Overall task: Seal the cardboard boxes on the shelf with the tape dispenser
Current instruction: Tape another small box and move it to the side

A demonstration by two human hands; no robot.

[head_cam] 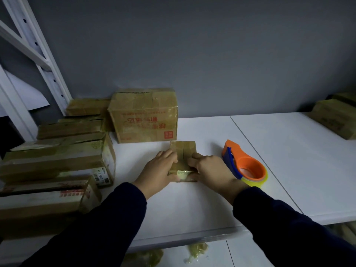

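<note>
On the white shelf (192,209), left hand (161,168) and right hand (210,168) in a grip on a small taped cardboard box (183,149)

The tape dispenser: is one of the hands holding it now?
No, the tape dispenser lies on the shelf; the left hand and right hand hold the small box.

Left hand (160,168) and right hand (210,168) side by side, palms down, fingers curled over the small box (183,149)
</note>
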